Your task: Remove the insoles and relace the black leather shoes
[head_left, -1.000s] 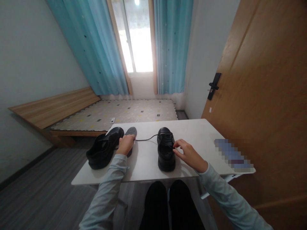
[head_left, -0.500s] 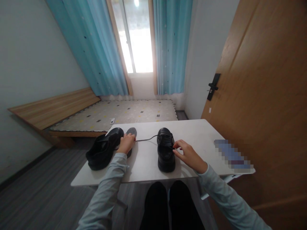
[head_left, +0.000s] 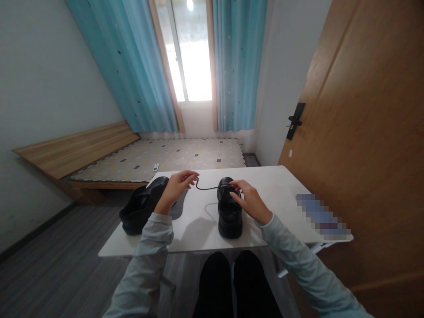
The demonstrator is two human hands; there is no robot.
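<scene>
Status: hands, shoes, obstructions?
Left hand pinching black lace, slack toward shoe. Right hand at laced black shoe, grip unclear. Grey insole partly hidden by left arm, second shoe alongside.

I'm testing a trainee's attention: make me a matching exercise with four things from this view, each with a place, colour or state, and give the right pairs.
1. Left hand
2. Door
3. Right hand
4. Curtains

A. At the black shoe on the right
B. Light blue
C. Pinching a black lace
D. Brown

Right pairs: 1-C, 2-D, 3-A, 4-B
</scene>
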